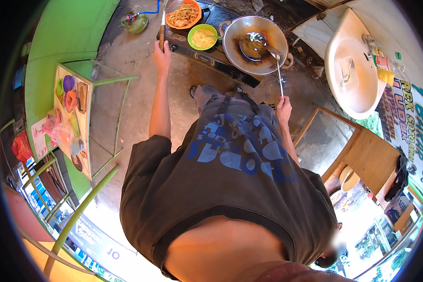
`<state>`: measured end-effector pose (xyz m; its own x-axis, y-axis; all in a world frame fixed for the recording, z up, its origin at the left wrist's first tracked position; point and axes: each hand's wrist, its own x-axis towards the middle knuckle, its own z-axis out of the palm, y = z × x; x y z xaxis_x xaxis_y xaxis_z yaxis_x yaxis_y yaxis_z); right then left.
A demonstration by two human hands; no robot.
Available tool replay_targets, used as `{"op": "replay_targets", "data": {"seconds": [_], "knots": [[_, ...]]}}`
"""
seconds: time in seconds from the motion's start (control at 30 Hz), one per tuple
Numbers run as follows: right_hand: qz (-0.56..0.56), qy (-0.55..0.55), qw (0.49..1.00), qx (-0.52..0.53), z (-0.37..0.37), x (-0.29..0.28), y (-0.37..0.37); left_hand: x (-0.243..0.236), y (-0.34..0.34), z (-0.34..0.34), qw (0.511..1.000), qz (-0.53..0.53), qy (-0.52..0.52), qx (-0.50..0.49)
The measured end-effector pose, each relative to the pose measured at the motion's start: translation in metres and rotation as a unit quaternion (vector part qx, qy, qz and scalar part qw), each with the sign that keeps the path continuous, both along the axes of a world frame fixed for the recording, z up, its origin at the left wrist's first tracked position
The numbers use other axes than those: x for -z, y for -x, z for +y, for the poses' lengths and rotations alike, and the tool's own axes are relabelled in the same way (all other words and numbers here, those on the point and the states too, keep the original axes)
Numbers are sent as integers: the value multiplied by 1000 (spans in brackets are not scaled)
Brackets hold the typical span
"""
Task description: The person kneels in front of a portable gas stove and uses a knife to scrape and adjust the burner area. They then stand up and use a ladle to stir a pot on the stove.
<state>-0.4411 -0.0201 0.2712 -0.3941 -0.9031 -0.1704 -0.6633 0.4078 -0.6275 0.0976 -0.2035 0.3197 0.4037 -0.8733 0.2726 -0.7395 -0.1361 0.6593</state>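
My left hand [162,57] is closed around the wooden handle of a skimmer [162,34]. Its round greyish head reaches the picture's upper edge, beside an orange bowl [183,14] of brownish strips. In my right hand [283,110] is the long thin metal handle of a ladle [281,77]. The ladle's head rests inside a wide wok [235,35] at the right part of the stove, near a pool of dark, shiny oil [254,46]. Between the orange bowl and the wok stands a green bowl [203,37] of pale yellow shreds, with a green utensil in it.
The stove [211,63] runs along the far side in front of me. A green gas cylinder [134,23] with a blue hose stands to its left. A white sink [355,66] is at right. On the left is a green-framed table [87,136] with plastic bags; a wooden table [366,155] is at right.
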Motion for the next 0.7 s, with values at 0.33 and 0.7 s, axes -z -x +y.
{"op": "replay_targets", "data": {"seconds": [0.33, 0.7], "knots": [[-12, -5, 1000, -3, -1, 1, -3, 1, -35, -4, 991, -86, -90, -55], [-40, -8, 999, 0, 0, 1, -4, 3, -47, 1, 988, -91, -109, -59]]}}
